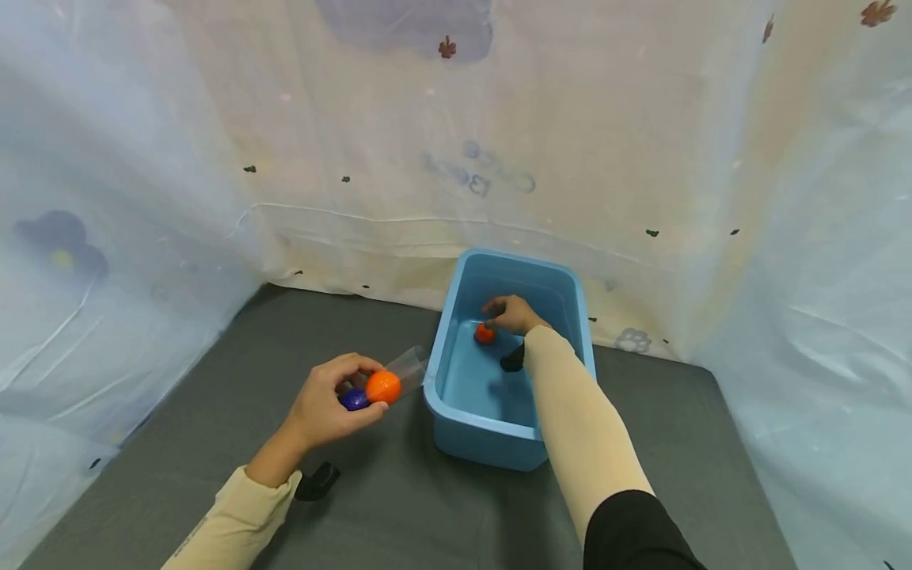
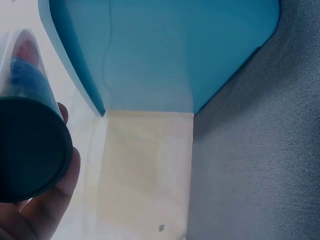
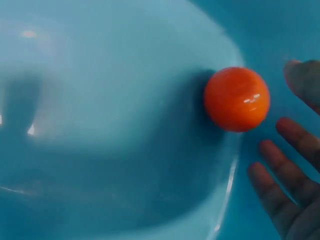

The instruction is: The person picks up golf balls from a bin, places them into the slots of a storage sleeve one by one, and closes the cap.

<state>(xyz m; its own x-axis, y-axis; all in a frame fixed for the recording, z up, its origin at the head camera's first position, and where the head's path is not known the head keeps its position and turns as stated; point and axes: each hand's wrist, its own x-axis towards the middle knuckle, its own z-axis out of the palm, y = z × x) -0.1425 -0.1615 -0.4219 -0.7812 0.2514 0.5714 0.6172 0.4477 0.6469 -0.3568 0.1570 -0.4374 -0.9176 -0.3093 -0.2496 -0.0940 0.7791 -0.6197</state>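
My left hand (image 1: 331, 400) grips a clear plastic tube (image 1: 408, 367) beside the blue bin. Inside the tube, an orange ball (image 1: 383, 387) and a dark blue ball (image 1: 354, 398) lie one behind the other. The left wrist view shows the tube's dark round end (image 2: 32, 150), with fingers curled about its side. Down in the bin, my right hand (image 1: 514, 314) hovers close to a second orange ball (image 3: 237, 99). Its fingers (image 3: 282, 172) are spread, and a gap separates them from that ball in the right wrist view.
The blue bin (image 1: 492, 423) stands on a dark grey surface (image 1: 385, 507), near the back wall. Pale printed sheeting (image 1: 399, 142) hangs behind and at both sides. Black wrist devices (image 1: 317, 482) are strapped on both arms.
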